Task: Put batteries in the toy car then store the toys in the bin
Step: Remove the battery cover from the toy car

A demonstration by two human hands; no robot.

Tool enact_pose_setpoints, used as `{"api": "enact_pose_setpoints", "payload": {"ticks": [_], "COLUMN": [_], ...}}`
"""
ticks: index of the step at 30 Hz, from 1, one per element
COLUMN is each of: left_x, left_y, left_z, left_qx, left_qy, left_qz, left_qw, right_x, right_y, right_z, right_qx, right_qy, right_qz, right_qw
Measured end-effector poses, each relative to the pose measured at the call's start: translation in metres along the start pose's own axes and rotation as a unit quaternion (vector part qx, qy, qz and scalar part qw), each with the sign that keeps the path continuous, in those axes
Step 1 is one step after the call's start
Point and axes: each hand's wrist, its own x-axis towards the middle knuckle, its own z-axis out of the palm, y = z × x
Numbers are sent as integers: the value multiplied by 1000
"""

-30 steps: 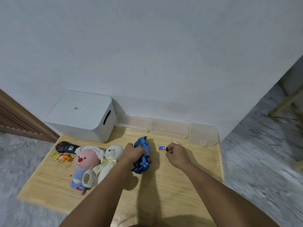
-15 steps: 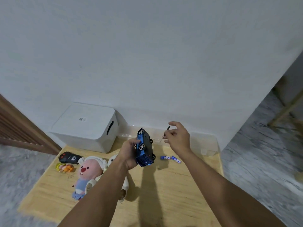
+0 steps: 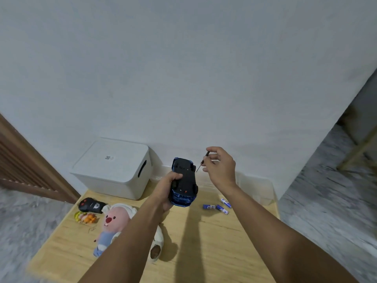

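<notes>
1. left hand (image 3: 166,189) is up over the table, fingers curled round the side of the blue toy car (image 3: 184,181). car is flipped, black underside facing the camera, clear of the tabletop.
2. right hand (image 3: 219,168) just right of the car, thumb + fingers pinching a thin screwdriver (image 3: 202,161); dark handle end up, tip angled down-left, v close to the car's upper right edge. can't tell if it touches.
3. batteries (image 3: 217,207): blue/white, lying loose on the table below the right wrist, right of the car. three, as far as i can make out.
4. white bin (image 3: 114,170) w/ lid on, at the back left of the table against the wall; dark handle slot on its right side, small sticker on the lid. contents not visible.
5. clear plastic boxes (image 3: 255,186) along the wall behind the hands; can't see anything in them.
6. toys on the left of the table: pink plush (image 3: 114,223) lying face up, white plush (image 3: 157,242) mostly hidden under the left forearm, black remote (image 3: 90,205) near the bin, small orange/yellow toy (image 3: 85,217) just below the remote.
7. surface: light wooden table (image 3: 204,252). plain white wall (image 3: 183,78) behind, grey mottled floor (image 3: 326,201) both sides, brown slatted wood piece (image 3: 24,166) at far left.
</notes>
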Motion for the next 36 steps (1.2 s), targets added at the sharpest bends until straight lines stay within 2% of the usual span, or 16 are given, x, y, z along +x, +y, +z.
{"api": "enact_pose_setpoints", "payload": {"ticks": [4,7,30,36], "left_x": [0,-4,-2,0], "left_y": [4,6,2,-1], "left_z": [5,11,19,18], "left_qx": [26,65,91,100], "left_qy": [-3,-7,-2,11], "left_qz": [64,81,74,70], "left_qw": [998,995,993,992], "right_x": [1,2,0,-2], "right_y": [-5,-7,-10,-9], "right_z": [1,3,5,6], "right_qx": [-3,-4,-42,-104], "right_qy": [-6,-10,-27,-48], "right_qz": [-15,-22,-44,-85], "right_qw": [1000,1000,998,990]}}
